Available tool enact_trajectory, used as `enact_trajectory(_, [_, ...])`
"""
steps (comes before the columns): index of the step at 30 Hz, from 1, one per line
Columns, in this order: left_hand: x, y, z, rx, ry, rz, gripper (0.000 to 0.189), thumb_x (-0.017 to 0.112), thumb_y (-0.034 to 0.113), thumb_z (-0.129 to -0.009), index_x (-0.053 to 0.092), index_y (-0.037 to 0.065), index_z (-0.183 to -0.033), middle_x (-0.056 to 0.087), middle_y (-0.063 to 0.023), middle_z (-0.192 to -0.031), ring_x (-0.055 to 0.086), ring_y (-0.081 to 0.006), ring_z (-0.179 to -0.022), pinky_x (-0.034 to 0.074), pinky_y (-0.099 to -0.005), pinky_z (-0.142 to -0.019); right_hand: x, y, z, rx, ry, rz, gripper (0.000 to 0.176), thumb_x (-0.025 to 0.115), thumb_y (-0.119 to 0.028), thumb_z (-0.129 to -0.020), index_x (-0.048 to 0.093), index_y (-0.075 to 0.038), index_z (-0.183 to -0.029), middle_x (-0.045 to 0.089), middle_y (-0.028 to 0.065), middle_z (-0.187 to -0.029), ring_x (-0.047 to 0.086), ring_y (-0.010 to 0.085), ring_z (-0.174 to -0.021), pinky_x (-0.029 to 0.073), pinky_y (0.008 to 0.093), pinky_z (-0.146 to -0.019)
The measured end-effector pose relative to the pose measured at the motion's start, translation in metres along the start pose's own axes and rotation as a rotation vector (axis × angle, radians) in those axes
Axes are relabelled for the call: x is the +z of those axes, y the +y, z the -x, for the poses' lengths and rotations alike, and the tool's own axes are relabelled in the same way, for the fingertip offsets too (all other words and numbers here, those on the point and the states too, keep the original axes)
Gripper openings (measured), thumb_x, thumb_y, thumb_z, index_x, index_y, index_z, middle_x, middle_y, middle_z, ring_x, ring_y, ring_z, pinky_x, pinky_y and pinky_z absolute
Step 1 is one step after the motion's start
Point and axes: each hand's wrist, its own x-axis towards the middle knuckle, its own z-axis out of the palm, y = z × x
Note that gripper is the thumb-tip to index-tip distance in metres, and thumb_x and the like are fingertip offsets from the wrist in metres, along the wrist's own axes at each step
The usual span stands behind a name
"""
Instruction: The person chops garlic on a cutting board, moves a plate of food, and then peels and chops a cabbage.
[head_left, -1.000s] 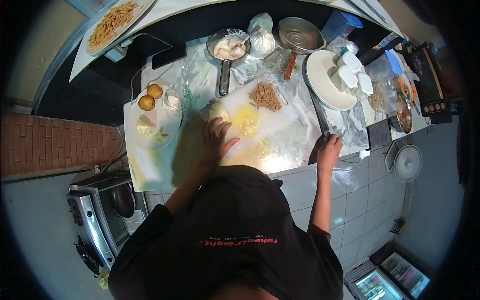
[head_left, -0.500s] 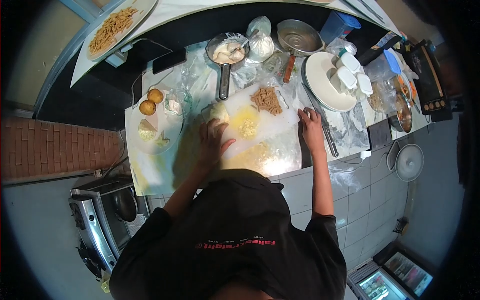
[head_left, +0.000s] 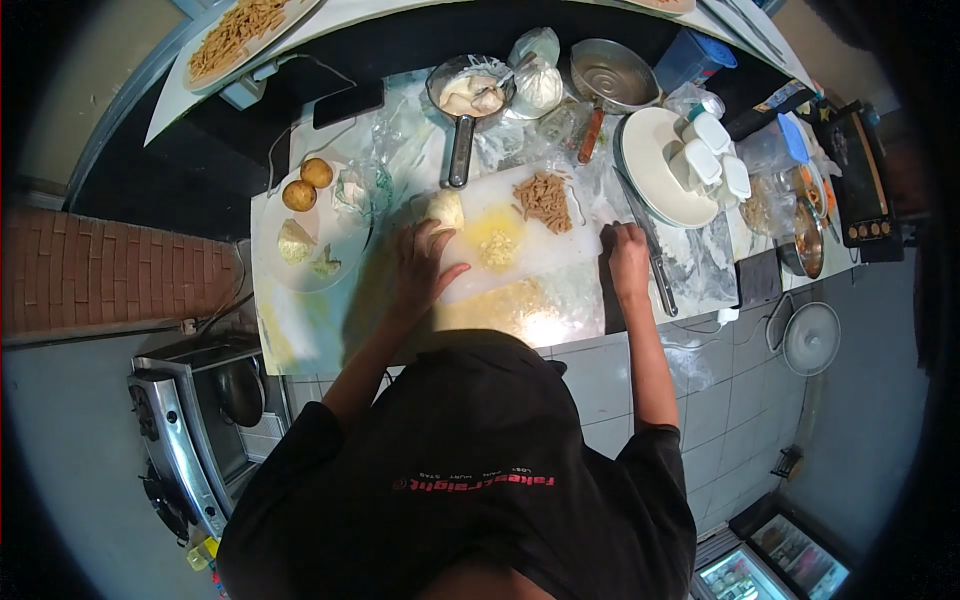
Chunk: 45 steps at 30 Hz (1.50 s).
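A pale piece of cabbage [head_left: 445, 208] sits on the white cutting board [head_left: 540, 262] at its left end. My left hand [head_left: 420, 262] is at its near side, fingertips against it and thumb spread away. Just right of the thumb lies a small heap of chopped pale-yellow food [head_left: 497, 248]. Brown strips [head_left: 545, 202] are piled further right on the board. Past the board's right end, my right hand [head_left: 628, 262] rests with curled fingers; whatever is under them is hidden. Close beside it, a long knife [head_left: 655, 258] lies with its dark handle towards me.
On the left, a plate [head_left: 318, 278] bears two round brown items and cabbage pieces. A pan [head_left: 461, 150] with pale contents and an empty metal pan [head_left: 612, 75] stand behind the board. White lidded containers [head_left: 707, 132] stand on a large plate [head_left: 650, 185] at the right.
The fingers of my right hand have curled in from a more stretched pose. My left hand stays by the cabbage. The whole view has shifted slightly.
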Motion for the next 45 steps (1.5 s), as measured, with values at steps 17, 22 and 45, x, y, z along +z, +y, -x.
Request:
enact_trajectory(17, [0.000,-0.022,-0.031,-0.368,-0.020,0.280,0.078,0.068,0.053,-0.082,0.046,0.005,-0.139,0.052,-0.0185,-0.131,0.047,-0.0380,-0.123,0.035,-0.0502,-0.105,0.010,-0.115,0.005,0.150,-0.132,-0.774,0.013,0.063,0.007,-0.085,0.071,0.002,-0.094,0.071,0.0150,-0.089,0.069,0.0273,-0.078,0.055,0.0314,-0.074])
enact_trajectory(22, [0.004,-0.024,-0.028,-0.354,-0.012,0.291,0.079,0.069,0.055,-0.081,0.046,0.007,-0.139,0.053,-0.0171,-0.130,0.048,-0.0377,-0.121,0.036,-0.0507,-0.104,0.005,-0.077,0.015,0.421,-0.189,-0.971,0.013,0.061,0.004,-0.091,0.072,0.002,-0.098,0.069,0.0037,-0.081,0.062,0.0080,-0.078,0.050,0.0234,-0.073])
enact_trajectory(45, [0.021,-0.032,-0.041,-0.340,-0.065,0.299,0.076,0.081,0.030,-0.071,0.050,0.008,-0.137,0.057,-0.0150,-0.123,0.053,-0.0364,-0.113,0.042,-0.0484,-0.101,-0.039,0.053,0.006,0.352,0.246,-0.269,0.032,0.059,0.014,-0.076,0.071,-0.001,-0.101,0.067,0.0156,-0.092,0.066,0.0280,-0.078,0.052,0.0365,-0.072])
